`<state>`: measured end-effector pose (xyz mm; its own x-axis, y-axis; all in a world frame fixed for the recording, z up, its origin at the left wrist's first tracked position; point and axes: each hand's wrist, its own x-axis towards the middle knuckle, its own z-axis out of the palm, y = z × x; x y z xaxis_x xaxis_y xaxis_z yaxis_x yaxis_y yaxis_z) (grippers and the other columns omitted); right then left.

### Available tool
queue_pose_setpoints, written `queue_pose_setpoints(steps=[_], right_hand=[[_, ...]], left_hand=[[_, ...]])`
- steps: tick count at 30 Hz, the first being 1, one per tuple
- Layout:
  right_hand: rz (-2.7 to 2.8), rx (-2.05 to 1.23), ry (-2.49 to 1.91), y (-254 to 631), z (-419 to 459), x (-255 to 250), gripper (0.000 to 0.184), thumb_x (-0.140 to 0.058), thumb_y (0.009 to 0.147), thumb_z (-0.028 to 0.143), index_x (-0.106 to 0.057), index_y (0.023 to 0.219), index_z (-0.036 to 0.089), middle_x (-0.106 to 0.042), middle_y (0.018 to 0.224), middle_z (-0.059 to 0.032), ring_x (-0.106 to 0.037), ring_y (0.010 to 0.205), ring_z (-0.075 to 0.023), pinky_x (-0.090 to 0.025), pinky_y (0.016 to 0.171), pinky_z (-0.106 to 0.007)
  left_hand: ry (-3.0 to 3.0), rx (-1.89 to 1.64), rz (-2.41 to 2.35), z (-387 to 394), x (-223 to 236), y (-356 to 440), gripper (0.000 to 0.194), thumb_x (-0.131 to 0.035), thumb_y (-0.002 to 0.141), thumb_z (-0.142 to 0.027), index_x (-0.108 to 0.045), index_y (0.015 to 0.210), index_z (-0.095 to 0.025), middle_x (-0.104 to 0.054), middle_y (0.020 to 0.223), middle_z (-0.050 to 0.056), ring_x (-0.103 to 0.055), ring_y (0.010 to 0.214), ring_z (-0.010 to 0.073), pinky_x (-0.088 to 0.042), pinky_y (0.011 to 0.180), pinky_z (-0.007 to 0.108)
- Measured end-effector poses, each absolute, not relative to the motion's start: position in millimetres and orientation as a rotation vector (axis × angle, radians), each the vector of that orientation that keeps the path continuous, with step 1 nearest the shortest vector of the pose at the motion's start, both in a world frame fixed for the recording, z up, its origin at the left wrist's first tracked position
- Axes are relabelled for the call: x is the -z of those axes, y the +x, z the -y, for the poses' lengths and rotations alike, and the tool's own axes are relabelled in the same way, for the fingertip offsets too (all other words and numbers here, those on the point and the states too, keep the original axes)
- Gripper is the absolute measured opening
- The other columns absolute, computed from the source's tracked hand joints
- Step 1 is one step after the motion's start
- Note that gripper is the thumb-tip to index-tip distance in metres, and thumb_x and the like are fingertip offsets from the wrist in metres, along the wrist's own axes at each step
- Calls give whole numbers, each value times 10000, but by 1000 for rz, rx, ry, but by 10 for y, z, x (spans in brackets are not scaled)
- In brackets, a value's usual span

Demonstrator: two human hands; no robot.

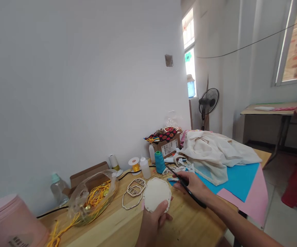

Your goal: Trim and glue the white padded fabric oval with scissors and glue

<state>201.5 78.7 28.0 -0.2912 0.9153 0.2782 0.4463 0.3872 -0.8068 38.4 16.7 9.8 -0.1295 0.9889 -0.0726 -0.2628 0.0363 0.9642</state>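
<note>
My left hand (158, 216) grips a white round panel (156, 192) with a scalloped edge, its thumb on the face and fingers underneath. In my right hand (191, 187) is a long slim black tool (194, 198) that tapers to a narrow tip pointing away to the left; its exact kind does not show. The tool is beside the panel, apart from it. Left of the panel lie a wooden lattice cutout (136, 187) and a thin scalloped ring frame (124, 202). A blue thread cone (159, 162) stands just beyond the tool's tip.
White squeeze bottles (145, 168) and a yellow thread spool (136, 166) line the wall side. A plastic bag of yellow cords (96, 195) and a pink bucket (11, 223) sit left. White cloth (210, 147) covers blue sheeting (241, 180) at right, beside fabric scraps and a cardboard box (170, 146).
</note>
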Motion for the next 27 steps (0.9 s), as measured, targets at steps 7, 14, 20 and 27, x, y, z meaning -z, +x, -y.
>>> queue_pose_setpoints(steps=[7, 14, 20, 27], right_hand=[[1471, -1264, -852, 1906, -489, -423, 427, -653, 625, 387, -549, 967, 154, -546, 624, 29, -492, 564, -102, -392, 535, -214], [1230, -1326, -899, 1909, -324, -377, 430, -699, 580, 376, -545, 921, 163, -506, 611, 44, -470, 537, -92, -329, 466, -199], [1171, -1351, -896, 1864, -259, -196, 390, -692, 585, 309, -532, 912, 169, -552, 638, 27, -526, 575, -115, -387, 516, -221], [1321, -1228, -964, 1836, -216, -139, 300, -622, 600, 227, -550, 882, 154, -571, 629, 9, -546, 592, -146, -420, 545, -245]], left_hand=[[1084, -1137, -1024, -135, -79, 391, 392, -733, 507, -358, -640, 825, -149, -625, 557, 5, -394, 365, 79, -381, 364, 238], [938, -1337, -1179, -140, -56, 296, 474, -762, 449, -337, -605, 840, -120, -689, 789, 97, -607, 728, 265, -477, 628, 353], [863, -1396, -1251, -149, -128, 313, 478, -732, 492, -378, -607, 862, -102, -663, 746, 72, -601, 683, 238, -470, 570, 319], [818, -1237, -976, -243, -179, 295, 489, -750, 493, -225, -610, 955, -148, -685, 814, 78, -620, 664, 199, -468, 603, 307]])
